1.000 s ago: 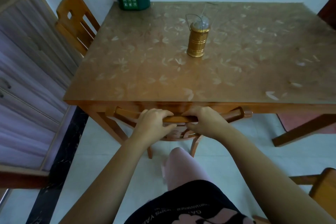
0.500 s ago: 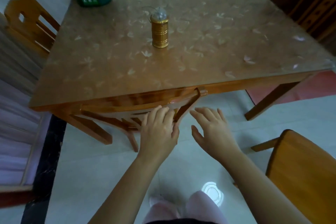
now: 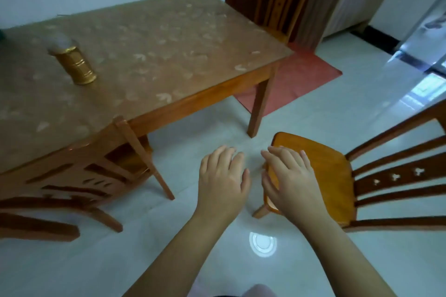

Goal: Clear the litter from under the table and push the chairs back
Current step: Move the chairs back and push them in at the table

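Tucked chair (image 3: 72,159): in place under the table (image 3: 193,94) near edge. Free chair (image 3: 321,171): stands clear of the table corner, not yet pushed in. No litter visible beneath the table. Your left hand (image 3: 222,183) and right hand (image 3: 292,183): fingers loosely extended, holding nothing.

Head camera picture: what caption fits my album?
Left hand and right hand, both open, hover at the pulled-out chair near the table.

Warm wood tones over a pale floor (image 3: 325,113).
The table (image 3: 169,50) top is brown with scattered cream leaf motifs; the lantern (image 3: 77,67) is ribbed gold; the chair (image 3: 331,176) is orange-brown; the mat (image 3: 296,79) is dull red; the floor tiles are glossy white.
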`<state>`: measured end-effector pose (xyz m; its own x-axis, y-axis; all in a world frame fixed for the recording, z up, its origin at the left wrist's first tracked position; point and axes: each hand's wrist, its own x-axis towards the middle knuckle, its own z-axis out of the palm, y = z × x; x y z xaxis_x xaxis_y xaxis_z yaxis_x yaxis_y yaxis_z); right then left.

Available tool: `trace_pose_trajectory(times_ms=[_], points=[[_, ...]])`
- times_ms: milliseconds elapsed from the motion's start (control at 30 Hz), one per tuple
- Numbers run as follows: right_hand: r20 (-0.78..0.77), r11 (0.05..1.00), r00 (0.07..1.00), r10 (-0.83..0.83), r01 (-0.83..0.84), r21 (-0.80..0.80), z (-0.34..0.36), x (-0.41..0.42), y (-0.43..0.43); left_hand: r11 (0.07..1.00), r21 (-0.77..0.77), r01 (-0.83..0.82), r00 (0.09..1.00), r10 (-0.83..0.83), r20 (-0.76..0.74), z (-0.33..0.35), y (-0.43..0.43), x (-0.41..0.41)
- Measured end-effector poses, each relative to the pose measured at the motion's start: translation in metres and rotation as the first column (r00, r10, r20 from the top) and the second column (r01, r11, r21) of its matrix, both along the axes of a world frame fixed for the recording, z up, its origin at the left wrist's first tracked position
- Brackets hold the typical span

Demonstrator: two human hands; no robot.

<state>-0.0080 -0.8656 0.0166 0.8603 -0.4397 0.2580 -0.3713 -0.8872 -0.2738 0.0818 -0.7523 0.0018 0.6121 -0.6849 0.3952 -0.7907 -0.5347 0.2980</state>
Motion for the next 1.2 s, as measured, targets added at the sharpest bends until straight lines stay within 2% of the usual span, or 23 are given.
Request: trace_pose_trajectory(times_ms=[367, 533, 667, 900, 1200], points=[[0.073, 0.939, 0.937, -0.343, 0.343, 0.002, 0.0, -0.184, -0.129, 0.943, -0.002, 0.332, 0.943, -0.332, -0.027, 0.007, -0.164, -0.147], [0.111, 0.876, 0.872, -0.478, 0.482, -0.016, -0.002, -0.234, -0.182, 0.882, -0.017, 0.471, 0.882, -0.471, -0.02, 0.007, -0.235, -0.183], [0.122, 0.825, 0.822, -0.557, 0.564, -0.035, -0.005, -0.257, -0.231, 0.855, -0.068, 0.514, 0.857, -0.516, -0.012, 0.005, -0.296, -0.202], [0.041, 0.827, 0.827, -0.56, 0.562, -0.021, 0.002, -0.274, -0.339, 0.863, -0.048, 0.502, 0.854, -0.504, -0.125, -0.002, -0.403, -0.221], [0.03, 0.901, 0.901, -0.434, 0.434, 0.008, -0.009, -0.296, -0.438, 0.901, 0.062, 0.43, 0.892, -0.413, -0.185, -0.007, -0.485, -0.243]])
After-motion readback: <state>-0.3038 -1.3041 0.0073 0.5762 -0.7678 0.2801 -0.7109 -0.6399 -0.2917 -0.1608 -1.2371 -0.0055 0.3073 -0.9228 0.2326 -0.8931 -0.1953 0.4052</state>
